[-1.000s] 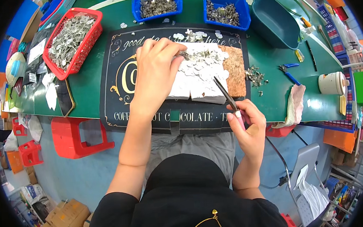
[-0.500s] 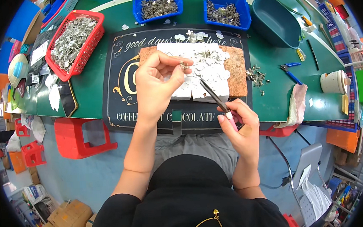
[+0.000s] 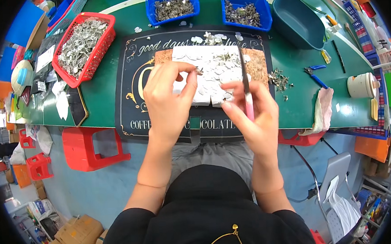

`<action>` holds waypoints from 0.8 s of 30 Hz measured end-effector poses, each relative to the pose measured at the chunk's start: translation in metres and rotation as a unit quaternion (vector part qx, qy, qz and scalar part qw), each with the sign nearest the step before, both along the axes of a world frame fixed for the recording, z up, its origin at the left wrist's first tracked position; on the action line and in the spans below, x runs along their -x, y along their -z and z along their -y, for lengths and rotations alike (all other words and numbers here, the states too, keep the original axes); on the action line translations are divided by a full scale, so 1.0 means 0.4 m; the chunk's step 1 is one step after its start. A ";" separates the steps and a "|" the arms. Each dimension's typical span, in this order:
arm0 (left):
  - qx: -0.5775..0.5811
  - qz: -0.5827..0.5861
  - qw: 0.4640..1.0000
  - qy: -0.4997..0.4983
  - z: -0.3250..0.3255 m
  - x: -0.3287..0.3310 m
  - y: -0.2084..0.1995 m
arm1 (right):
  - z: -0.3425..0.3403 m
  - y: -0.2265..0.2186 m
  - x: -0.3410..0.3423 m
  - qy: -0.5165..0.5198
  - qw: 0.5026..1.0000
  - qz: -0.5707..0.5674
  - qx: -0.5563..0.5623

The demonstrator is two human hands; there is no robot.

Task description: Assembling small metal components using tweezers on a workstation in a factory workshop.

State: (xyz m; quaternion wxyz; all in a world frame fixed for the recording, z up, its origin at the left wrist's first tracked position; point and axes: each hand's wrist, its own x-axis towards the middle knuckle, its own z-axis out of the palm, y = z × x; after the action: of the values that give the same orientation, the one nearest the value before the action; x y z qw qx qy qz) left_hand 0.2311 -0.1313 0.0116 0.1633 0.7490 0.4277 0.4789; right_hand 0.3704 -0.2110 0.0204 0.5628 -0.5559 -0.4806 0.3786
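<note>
Between the thumb and fingertips of my left hand [image 3: 169, 96] is a small silvery metal piece [image 3: 199, 71], pinched over the white blocks. My right hand [image 3: 259, 118] grips pink-handled tweezers [image 3: 247, 85], their dark slim tips pointing away from me at the right edge of the blocks. Beneath both hands are the white blocks [image 3: 180, 55], strewn with small white flakes and a little heap of metal pieces [image 3: 225, 58]. They rest on a reddish-brown slab [image 3: 258, 69], which lies on a dark printed mat [image 3: 128, 81].
A red basket [image 3: 111, 34] of metal pieces stands at the left. Two blue bins [image 3: 152, 17] [image 3: 264, 24] hold more at the back, beside a dark green tub [image 3: 298, 24]. Loose metal pieces [image 3: 280, 79], blue-handled pliers [image 3: 314, 75], a cloth [image 3: 322, 109] and a white container [image 3: 360, 86] lie rightward.
The tweezers have swung from pointing up-left toward the left hand to nearly straight away from me. My right hand has moved forward with them, its fingers re-posed. My left hand still pinches the piece.
</note>
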 end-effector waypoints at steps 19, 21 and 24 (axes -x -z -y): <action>0.080 0.317 0.937 0.127 0.003 0.049 0.038 | -0.139 0.036 0.066 -0.035 0.992 -0.100 -0.071; 0.117 0.359 0.917 0.125 -0.001 0.053 0.035 | -0.142 0.036 0.062 -0.019 0.996 -0.030 -0.086; 0.186 0.348 0.913 0.101 -0.008 0.070 0.036 | -0.145 0.020 0.053 0.030 0.968 0.238 -0.076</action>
State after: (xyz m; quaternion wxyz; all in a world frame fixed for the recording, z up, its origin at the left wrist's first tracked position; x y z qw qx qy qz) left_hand 0.2031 -0.1283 -0.0028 0.4861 0.5305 0.3471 0.6015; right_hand 0.3491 -0.1532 0.0122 0.4838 -0.5995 -0.6114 0.1807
